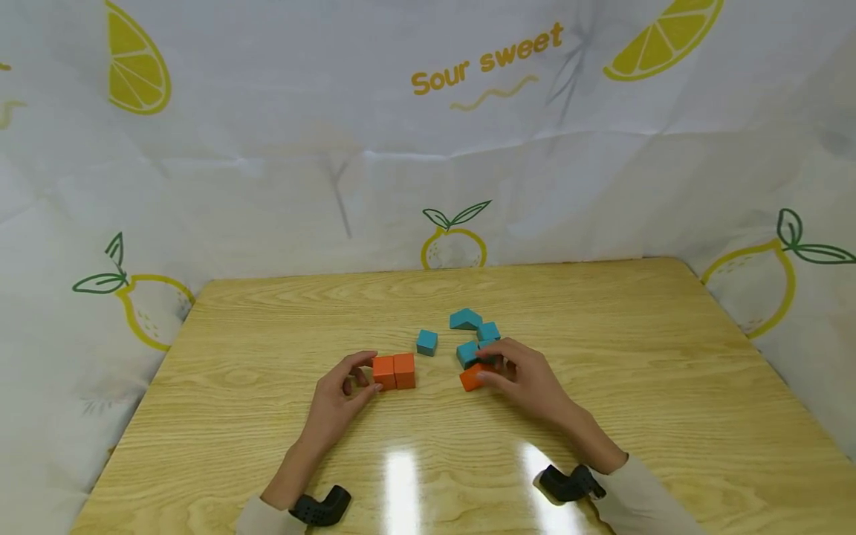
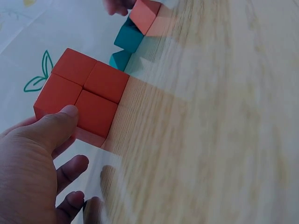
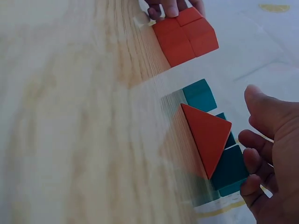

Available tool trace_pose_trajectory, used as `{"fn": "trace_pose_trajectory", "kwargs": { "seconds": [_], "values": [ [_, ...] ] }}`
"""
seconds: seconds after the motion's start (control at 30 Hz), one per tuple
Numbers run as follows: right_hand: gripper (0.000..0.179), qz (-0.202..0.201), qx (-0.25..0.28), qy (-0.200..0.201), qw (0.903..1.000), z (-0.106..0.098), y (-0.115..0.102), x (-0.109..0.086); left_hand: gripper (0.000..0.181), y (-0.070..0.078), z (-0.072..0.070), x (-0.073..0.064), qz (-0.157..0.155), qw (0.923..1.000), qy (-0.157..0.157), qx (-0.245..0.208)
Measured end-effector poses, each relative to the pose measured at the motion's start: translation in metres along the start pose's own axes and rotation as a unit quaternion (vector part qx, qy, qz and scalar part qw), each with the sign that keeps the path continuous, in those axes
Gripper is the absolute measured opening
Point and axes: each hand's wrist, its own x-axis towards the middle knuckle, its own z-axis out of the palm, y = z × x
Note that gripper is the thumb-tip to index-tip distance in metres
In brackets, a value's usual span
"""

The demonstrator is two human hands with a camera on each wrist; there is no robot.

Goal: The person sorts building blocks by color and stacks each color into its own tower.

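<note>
Orange cubes (image 2: 84,98) stand as a two-by-two block on the wooden table. My left hand (image 1: 334,394) grips this block from its left side, with the thumb on the near face and other fingers behind. An orange triangular block (image 3: 208,135) stands with its flat triangular face toward me, in front of teal cubes (image 3: 229,170). Around these pieces my right hand (image 1: 535,375) is loosely bent, thumb and fingers spread apart. In the right wrist view its fingertips are right beside the teal cubes, and a gap shows between the thumb and the triangular block.
A lone teal cube (image 1: 426,342) sits between the two groups, slightly farther back. Behind the right group lies a teal block with slanted sides (image 1: 465,319). White cloth (image 1: 301,208) printed with lemons hangs along the back and sides of the table (image 1: 267,327).
</note>
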Motion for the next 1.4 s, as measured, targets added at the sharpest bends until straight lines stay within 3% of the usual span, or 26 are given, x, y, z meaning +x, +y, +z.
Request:
{"fn": "trace_pose_trajectory", "kwargs": {
  "seconds": [0.2, 0.33, 0.57, 0.77, 1.33, 1.4],
  "values": [
    [0.034, 0.006, 0.026, 0.019, 0.9995, 0.0, 0.007, -0.01, 0.05, 0.004, 0.002, 0.001, -0.009, 0.9999, 0.006, 0.007],
    [0.038, 0.006, 0.037, 0.022, 0.999, 0.005, 0.01, -0.014, 0.049, 0.018, 0.0, 0.003, -0.011, 0.9999, 0.008, 0.01],
    [0.045, -0.018, -0.013, 0.006, 0.9997, 0.014, 0.013, -0.017, 0.046, 0.041, -0.007, 0.007, -0.006, 0.9999, 0.003, 0.014],
    [0.05, -0.032, -0.037, -0.007, 0.9988, 0.014, 0.01, -0.018, 0.045, 0.04, -0.007, 0.007, 0.002, 0.9999, 0.003, 0.009],
    [0.038, -0.027, -0.028, -0.001, 0.9992, 0.016, 0.008, -0.022, 0.046, 0.04, -0.006, 0.005, -0.007, 0.9999, 0.008, 0.006],
    [0.037, -0.025, -0.03, 0.0, 0.9992, 0.016, 0.008, -0.022, 0.046, 0.03, -0.004, 0.004, -0.005, 1.0, 0.007, 0.004]
  ]
}}
